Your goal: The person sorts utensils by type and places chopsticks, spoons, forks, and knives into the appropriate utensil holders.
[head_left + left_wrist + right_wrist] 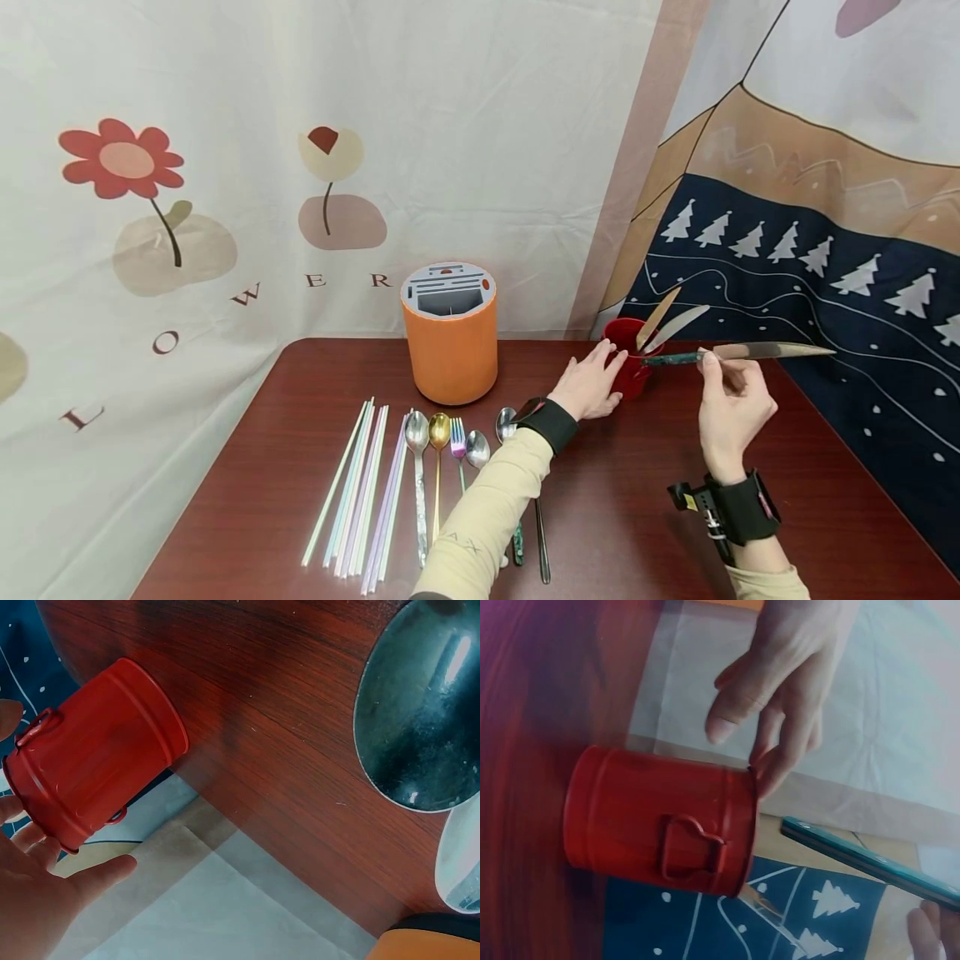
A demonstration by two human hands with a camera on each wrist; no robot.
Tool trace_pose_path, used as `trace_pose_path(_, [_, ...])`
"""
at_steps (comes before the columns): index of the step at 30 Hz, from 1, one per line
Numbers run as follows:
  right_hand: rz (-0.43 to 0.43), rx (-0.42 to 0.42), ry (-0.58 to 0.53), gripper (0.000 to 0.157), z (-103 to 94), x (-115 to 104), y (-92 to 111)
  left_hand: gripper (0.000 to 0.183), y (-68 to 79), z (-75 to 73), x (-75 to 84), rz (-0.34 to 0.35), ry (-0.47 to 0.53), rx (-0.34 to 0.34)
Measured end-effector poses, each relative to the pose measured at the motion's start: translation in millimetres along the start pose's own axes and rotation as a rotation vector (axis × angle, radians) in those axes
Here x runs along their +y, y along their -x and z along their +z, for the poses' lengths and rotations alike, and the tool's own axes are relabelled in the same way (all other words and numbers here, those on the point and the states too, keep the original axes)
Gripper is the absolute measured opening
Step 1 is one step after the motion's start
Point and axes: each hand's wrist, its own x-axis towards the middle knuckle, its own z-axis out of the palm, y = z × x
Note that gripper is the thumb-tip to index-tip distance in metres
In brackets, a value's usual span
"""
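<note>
A small red metal bucket point(630, 385) with wire side handles stands near the back right of the table. Two knives lean in it, one with a tan-looking blade point(660, 317) and one with a silvery blade point(678, 326). My left hand point(591, 385) is at the bucket's rim, its fingertips touching the edge and the thumb point(105, 876) held apart. Between thumb and fingers, my right hand point(735, 408) pinches a knife point(671, 359) where its green handle meets the blade. That knife lies nearly level beside the rim, handle end toward the bucket, blade pointing right.
An orange cylindrical holder point(453, 358) with a slotted grey top stands at the back middle. Several pale chopsticks point(360, 492) lie at front left. Beside them are a silver spoon point(417, 433), a gold spoon point(439, 429), a rainbow-coloured fork point(458, 437) and more spoons, partly behind my left forearm.
</note>
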Motion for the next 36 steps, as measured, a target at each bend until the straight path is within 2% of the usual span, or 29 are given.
trace_pose_path(7, [0.02,0.053,-0.119,0.019,7.8,12,4,0.071,0.6,-0.5,-0.3,0.002,-0.006,0.008])
trace_pose_path(10, [0.028,0.053,-0.125,0.02,12.4,14,6,0.071,0.5,-0.4,-0.8,0.001,-0.011,0.01])
trace_pose_path(18, [0.072,0.06,-0.025,0.022,29.5,21,1,0.07,-2.2,0.5,-0.8,0.004,-0.032,0.012])
trace_pose_path(29, [0.14,-0.03,0.19,0.03,45.8,40,-4,0.069,-1.7,0.5,-0.9,0.009,-0.033,0.022])
trace_pose_path(36, [0.193,-0.061,0.191,0.028,47.2,51,0,0.07,-1.8,1.5,0.5,-0.002,-0.043,0.023])
